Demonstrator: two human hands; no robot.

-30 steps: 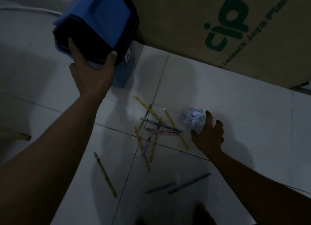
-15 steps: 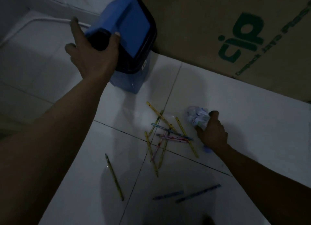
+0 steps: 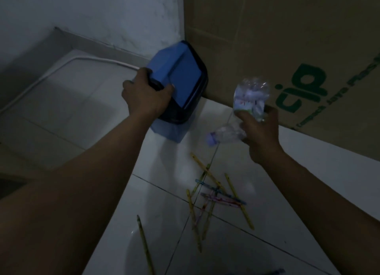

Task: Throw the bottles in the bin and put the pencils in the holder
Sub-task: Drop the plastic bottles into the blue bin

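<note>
A blue bin [image 3: 183,89] with a dark swing lid stands on the white tiled floor by the wall corner. My left hand [image 3: 146,94] grips the lid's near edge. My right hand [image 3: 259,131] holds crushed clear plastic bottles in the air to the right of the bin: one [image 3: 249,98] sticks up above the fingers, another with a pale cap [image 3: 224,135] points left below them. Several coloured pencils [image 3: 213,194] lie crossed in a heap on the floor below my right hand. One yellow pencil [image 3: 144,242] lies apart to the left. No pencil holder is in view.
A large cardboard box [image 3: 287,38] with green print stands against the wall just right of the bin. A white cable [image 3: 61,66] runs along the floor on the left. Blue pencils [image 3: 275,272] lie at the bottom edge.
My right hand closed on the crushed bottles on the floor and lifted them up toward the bin. My left hand shifted its grip on the bin's lid.
</note>
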